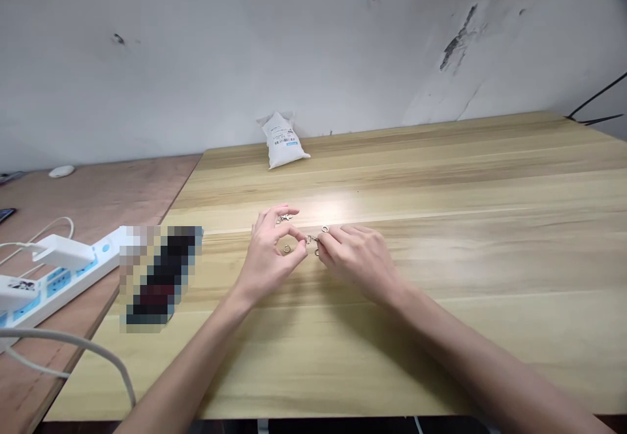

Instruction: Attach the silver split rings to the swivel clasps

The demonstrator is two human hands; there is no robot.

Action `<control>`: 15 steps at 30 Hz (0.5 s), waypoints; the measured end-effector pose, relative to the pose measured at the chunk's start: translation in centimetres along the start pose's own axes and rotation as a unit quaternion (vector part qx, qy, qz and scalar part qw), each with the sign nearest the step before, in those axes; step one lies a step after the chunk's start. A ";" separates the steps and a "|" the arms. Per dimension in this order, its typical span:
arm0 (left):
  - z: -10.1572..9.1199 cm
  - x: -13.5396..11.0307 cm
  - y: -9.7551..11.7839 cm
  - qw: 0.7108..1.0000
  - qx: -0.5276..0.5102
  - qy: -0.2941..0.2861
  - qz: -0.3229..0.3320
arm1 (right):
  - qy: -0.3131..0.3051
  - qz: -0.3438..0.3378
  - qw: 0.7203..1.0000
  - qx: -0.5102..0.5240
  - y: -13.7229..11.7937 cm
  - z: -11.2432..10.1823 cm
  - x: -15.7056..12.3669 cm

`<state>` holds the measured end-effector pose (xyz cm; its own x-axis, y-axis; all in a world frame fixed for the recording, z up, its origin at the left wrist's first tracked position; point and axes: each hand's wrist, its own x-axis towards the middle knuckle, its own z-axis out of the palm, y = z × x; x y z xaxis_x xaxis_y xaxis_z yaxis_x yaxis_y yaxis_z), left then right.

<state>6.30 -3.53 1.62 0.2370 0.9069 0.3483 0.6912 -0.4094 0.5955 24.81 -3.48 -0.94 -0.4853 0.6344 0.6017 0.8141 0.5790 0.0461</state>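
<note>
Surface: pale wood-grain tabletop (441,185), butted against a reddish plywood board (112,189) on its left, with a scuffed white wall (313,42) behind

Fingers: left fingertips (300,243) and right fingertips (321,238) are pinched closed from opposite sides on a small silver link (309,240); the remaining fingers curl loosely, gripping nothing

Link: held just above the middle of the tabletop, long axis running roughly left to right between the hands; too small to tell which way its ends point

Loose metal: silver ring (287,249) on the wood beside the left fingers, silver clasp (283,218) just beyond them, two more silver rings (325,229) (317,251) touching or just beside the right fingers

Hands: left hand (269,254) and right hand (360,257) close together, wrists angled inward

Farther out: white sachet (281,140) upright against the wall, pixelated patch (161,277) at the table's left edge, white power strip (59,277) with a white charger (63,251) on the board
</note>
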 end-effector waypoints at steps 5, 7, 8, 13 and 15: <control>0.0 0.0 -0.4 0.999 0.034 0.023 0.022 | -0.063 -0.003 0.997 0.054 0.4 0.0 -0.2; 0.0 0.0 -0.5 0.997 0.057 0.026 0.039 | -0.099 0.009 0.989 0.111 0.3 -0.1 -0.3; 0.0 0.0 -0.6 0.996 0.065 0.026 0.046 | -0.115 0.020 0.983 0.145 0.2 -0.1 -0.3; -0.4 0.2 -0.8 0.994 0.082 0.024 0.072 | -0.152 0.094 0.934 0.310 -0.2 -0.2 -0.2; -0.5 0.2 -0.8 0.994 0.080 0.031 0.075 | -0.147 0.108 0.914 0.362 -0.2 -0.4 0.0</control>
<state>5.44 -3.06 1.61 0.3064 0.8272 0.4711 0.7517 -0.5139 0.4133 24.74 -3.81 -0.57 -0.4906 0.8221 0.2888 0.5282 0.5442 -0.6518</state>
